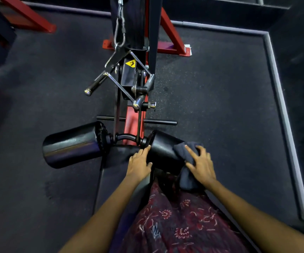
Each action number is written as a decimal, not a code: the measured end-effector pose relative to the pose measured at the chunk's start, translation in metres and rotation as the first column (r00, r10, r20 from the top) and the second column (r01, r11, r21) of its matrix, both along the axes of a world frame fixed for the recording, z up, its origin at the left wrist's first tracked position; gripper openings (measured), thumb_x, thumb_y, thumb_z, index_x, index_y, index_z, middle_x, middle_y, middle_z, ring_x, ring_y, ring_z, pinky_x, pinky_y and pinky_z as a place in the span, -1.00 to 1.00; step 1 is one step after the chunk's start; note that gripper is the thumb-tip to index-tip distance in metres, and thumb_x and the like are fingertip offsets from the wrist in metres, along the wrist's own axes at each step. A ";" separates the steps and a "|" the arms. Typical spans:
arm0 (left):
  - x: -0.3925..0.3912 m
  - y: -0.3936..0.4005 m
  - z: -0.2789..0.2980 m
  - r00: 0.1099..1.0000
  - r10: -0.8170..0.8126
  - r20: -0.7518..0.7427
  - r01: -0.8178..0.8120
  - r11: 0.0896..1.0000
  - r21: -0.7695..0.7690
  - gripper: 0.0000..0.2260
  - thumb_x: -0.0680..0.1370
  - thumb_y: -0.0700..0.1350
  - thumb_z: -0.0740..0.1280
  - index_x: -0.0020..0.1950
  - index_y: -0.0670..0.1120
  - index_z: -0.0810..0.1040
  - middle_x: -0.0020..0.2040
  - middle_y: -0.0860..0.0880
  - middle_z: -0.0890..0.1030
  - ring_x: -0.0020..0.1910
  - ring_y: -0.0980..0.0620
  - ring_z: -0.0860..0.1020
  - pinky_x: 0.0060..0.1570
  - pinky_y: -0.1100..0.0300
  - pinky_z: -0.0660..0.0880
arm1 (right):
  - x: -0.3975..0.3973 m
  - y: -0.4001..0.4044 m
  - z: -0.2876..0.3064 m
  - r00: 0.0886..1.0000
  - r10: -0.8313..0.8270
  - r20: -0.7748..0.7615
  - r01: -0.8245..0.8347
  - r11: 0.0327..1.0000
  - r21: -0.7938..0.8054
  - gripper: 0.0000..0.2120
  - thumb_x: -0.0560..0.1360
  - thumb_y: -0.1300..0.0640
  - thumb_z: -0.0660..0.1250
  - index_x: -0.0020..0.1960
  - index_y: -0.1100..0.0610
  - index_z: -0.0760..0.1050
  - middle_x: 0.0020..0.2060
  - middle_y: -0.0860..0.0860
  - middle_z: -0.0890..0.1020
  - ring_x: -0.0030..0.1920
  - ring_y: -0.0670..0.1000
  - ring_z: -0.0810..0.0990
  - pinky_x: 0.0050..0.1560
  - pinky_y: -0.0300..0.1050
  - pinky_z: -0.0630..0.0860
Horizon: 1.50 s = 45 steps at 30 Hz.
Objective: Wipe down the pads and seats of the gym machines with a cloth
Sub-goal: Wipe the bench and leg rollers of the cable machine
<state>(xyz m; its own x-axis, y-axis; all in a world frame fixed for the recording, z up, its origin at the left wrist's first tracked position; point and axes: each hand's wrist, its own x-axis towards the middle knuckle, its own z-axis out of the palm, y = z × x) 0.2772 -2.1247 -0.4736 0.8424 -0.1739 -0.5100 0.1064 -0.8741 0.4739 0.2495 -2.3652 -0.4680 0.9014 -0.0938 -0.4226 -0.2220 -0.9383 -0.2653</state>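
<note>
Two black roller pads stick out from a red-framed cable machine. The left roller pad (72,145) is bare. On the right roller pad (164,148) lies a dark blue cloth (185,168), draped over its outer end. My right hand (201,164) presses flat on the cloth with fingers spread. My left hand (140,160) rests flat on the inner end of the right pad, above the black seat (122,156), fingers straight and holding nothing.
A chrome V-shaped cable handle (122,79) hangs from a carabiner ahead of the pads. A black foot bar (158,122) crosses the red frame. Dark rubber floor lies on both sides, with a grey raised border (282,110) to the right. My patterned skirt fills the lower middle.
</note>
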 end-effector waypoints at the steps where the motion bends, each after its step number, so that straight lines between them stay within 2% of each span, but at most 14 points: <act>1: 0.001 -0.001 0.000 1.000 0.010 0.001 -0.010 1.000 -0.006 -0.41 0.55 -0.09 0.32 0.52 0.00 0.16 0.35 -0.03 0.42 0.34 -0.05 0.36 0.36 0.06 0.24 | 0.008 -0.002 -0.001 0.990 -0.137 -0.017 0.137 0.991 0.004 -0.41 0.53 -0.03 0.28 0.51 -0.16 0.15 0.41 0.12 0.21 0.26 0.25 0.30 0.23 0.14 0.37; 2: 0.002 -0.002 0.000 1.000 0.022 0.004 -0.022 1.000 -0.008 -0.44 0.54 -0.08 0.33 0.50 0.00 0.20 0.33 -0.03 0.44 0.33 -0.05 0.37 0.37 0.06 0.23 | 0.020 0.001 -0.003 0.972 -0.232 -0.041 0.231 0.973 -0.009 -0.43 0.54 -0.04 0.27 0.50 -0.14 0.18 0.40 0.13 0.23 0.27 0.28 0.30 0.24 0.17 0.36; 4: 0.006 -0.006 0.002 0.999 0.035 0.028 -0.036 0.999 0.013 -0.49 0.54 -0.06 0.33 0.45 -0.03 0.27 0.29 -0.04 0.45 0.32 -0.05 0.37 0.38 0.06 0.21 | 0.048 0.015 0.000 0.962 -0.250 -0.111 0.247 0.968 -0.043 -0.46 0.56 -0.07 0.23 0.50 -0.14 0.18 0.39 0.15 0.24 0.30 0.29 0.28 0.28 0.19 0.32; 9: 0.023 -0.021 0.007 0.993 0.108 0.053 -0.107 0.994 -0.019 -0.61 0.50 -0.14 0.35 0.27 -0.22 0.39 0.27 -0.17 0.39 0.30 -0.15 0.38 0.31 0.04 0.28 | 0.056 0.056 0.004 0.994 -0.033 -0.102 0.033 0.999 -0.001 -0.40 0.55 -0.09 0.23 0.53 -0.18 0.07 0.42 0.12 0.20 0.32 0.28 0.27 0.26 0.16 0.35; 13: 0.034 -0.032 0.013 0.986 0.164 0.026 -0.162 0.986 -0.043 -0.43 0.52 -0.10 0.35 0.48 -0.10 0.22 0.30 -0.18 0.38 0.31 -0.18 0.38 0.31 0.02 0.31 | 0.014 0.024 0.005 0.989 0.143 -0.037 -0.145 0.989 -0.041 -0.37 0.54 -0.07 0.23 0.52 -0.23 0.02 0.44 0.07 0.19 0.27 0.20 0.30 0.19 0.08 0.39; 18: 0.039 -0.040 0.012 0.996 0.086 0.027 -0.088 0.991 0.100 -0.42 0.56 0.06 0.28 0.52 -0.06 0.19 0.32 -0.18 0.36 0.33 -0.16 0.34 0.31 0.02 0.31 | 0.033 -0.009 -0.001 0.964 -0.220 -0.148 0.218 0.975 -0.031 -0.45 0.56 -0.07 0.23 0.51 -0.16 0.16 0.39 0.14 0.23 0.30 0.29 0.28 0.27 0.18 0.33; 20: 0.038 -0.041 0.009 0.997 0.078 0.027 -0.081 0.991 0.103 -0.41 0.56 0.08 0.28 0.52 -0.07 0.20 0.34 -0.18 0.35 0.34 -0.17 0.34 0.31 0.01 0.31 | 0.058 0.002 0.003 0.945 -0.251 -0.207 0.248 0.968 -0.044 -0.49 0.56 -0.08 0.22 0.49 -0.15 0.21 0.37 0.15 0.26 0.32 0.31 0.27 0.30 0.21 0.30; 23: 0.028 -0.037 0.007 0.993 0.113 0.023 -0.114 0.992 0.057 -0.38 0.54 0.10 0.31 0.52 -0.08 0.20 0.41 -0.22 0.30 0.39 -0.18 0.30 0.35 0.02 0.28 | 0.077 0.039 0.010 0.966 -0.152 -0.209 0.157 0.988 0.010 -0.48 0.55 -0.08 0.23 0.48 -0.14 0.21 0.36 0.16 0.27 0.32 0.30 0.28 0.29 0.20 0.32; 26: 0.007 -0.029 0.002 0.985 0.174 0.018 -0.173 0.984 -0.032 -0.35 0.51 0.08 0.36 0.52 -0.07 0.21 0.32 -0.22 0.36 0.31 -0.20 0.38 0.29 0.03 0.34 | 0.056 0.064 0.016 0.991 -0.034 -0.133 0.038 0.999 0.030 -0.41 0.55 -0.06 0.23 0.52 -0.16 0.09 0.40 0.14 0.21 0.31 0.28 0.27 0.24 0.17 0.38; 30: -0.020 -0.016 -0.002 0.985 0.174 -0.004 -0.174 0.983 -0.060 -0.35 0.51 0.05 0.37 0.53 -0.04 0.19 0.33 -0.15 0.36 0.31 -0.15 0.40 0.26 -0.02 0.38 | 0.012 0.038 0.015 0.991 0.104 -0.082 -0.107 0.993 -0.042 -0.34 0.54 -0.05 0.25 0.52 -0.23 -0.02 0.43 0.07 0.15 0.28 0.21 0.28 0.20 0.12 0.38; 33: -0.014 -0.014 -0.001 0.989 0.117 0.085 -0.115 0.993 -0.026 -0.43 0.53 0.01 0.36 0.48 -0.12 0.27 0.49 -0.11 0.21 0.44 -0.10 0.25 0.38 0.03 0.26 | 0.015 0.008 0.008 0.985 -0.124 -0.123 0.117 0.991 -0.058 -0.38 0.54 -0.06 0.26 0.52 -0.19 0.07 0.42 0.11 0.17 0.32 0.25 0.26 0.26 0.18 0.36; 36: 0.006 -0.020 0.004 0.990 0.073 0.117 -0.068 0.997 -0.048 -0.52 0.52 -0.06 0.36 0.37 -0.24 0.36 0.42 -0.16 0.34 0.40 -0.14 0.32 0.36 0.04 0.26 | 0.048 0.000 0.007 0.931 -0.301 -0.205 0.299 0.953 -0.043 -0.45 0.55 -0.07 0.25 0.51 -0.13 0.18 0.39 0.15 0.22 0.34 0.30 0.25 0.30 0.23 0.31; 39: 0.029 -0.029 0.009 0.988 0.103 0.118 -0.095 0.993 -0.071 -0.55 0.50 -0.11 0.37 0.33 -0.22 0.36 0.28 -0.17 0.44 0.30 -0.17 0.40 0.30 0.03 0.30 | 0.070 0.024 0.012 0.950 -0.222 -0.219 0.221 0.975 -0.031 -0.47 0.55 -0.06 0.25 0.49 -0.13 0.21 0.36 0.15 0.25 0.34 0.30 0.25 0.28 0.24 0.29; 45: 0.053 -0.042 0.006 0.993 0.114 -0.010 -0.114 0.989 -0.095 -0.37 0.47 -0.24 0.33 0.50 -0.20 0.19 0.46 -0.17 0.30 0.44 -0.13 0.26 0.43 0.12 0.15 | 0.025 0.039 0.013 0.996 0.030 -0.086 -0.032 0.999 -0.028 -0.37 0.53 -0.07 0.26 0.52 -0.20 0.06 0.40 0.09 0.20 0.26 0.23 0.30 0.20 0.12 0.39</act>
